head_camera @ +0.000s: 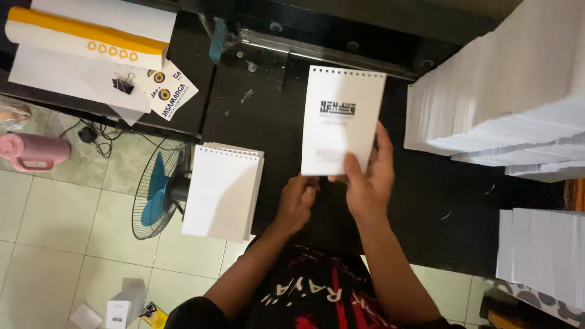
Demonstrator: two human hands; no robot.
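Note:
A white punched notepad sheaf point(340, 119), with a row of holes along its top edge and a small black mark printed on it, is held upright over the black worktable point(268, 116). My right hand point(365, 176) grips its lower right edge, thumb on the front. My left hand point(297, 198) touches the sheaf's lower left corner from below. To the left, a stack of punched white notepads point(222, 190) lies at the table's edge.
Tall stacks of white paper point(506, 97) fill the right side, with more stacks point(542, 253) lower right. A punching machine bar point(317, 52) runs along the back. A paper roll point(85, 36), binder clip point(124, 83), floor fan point(159, 186) and pink flask point(33, 150) are at left.

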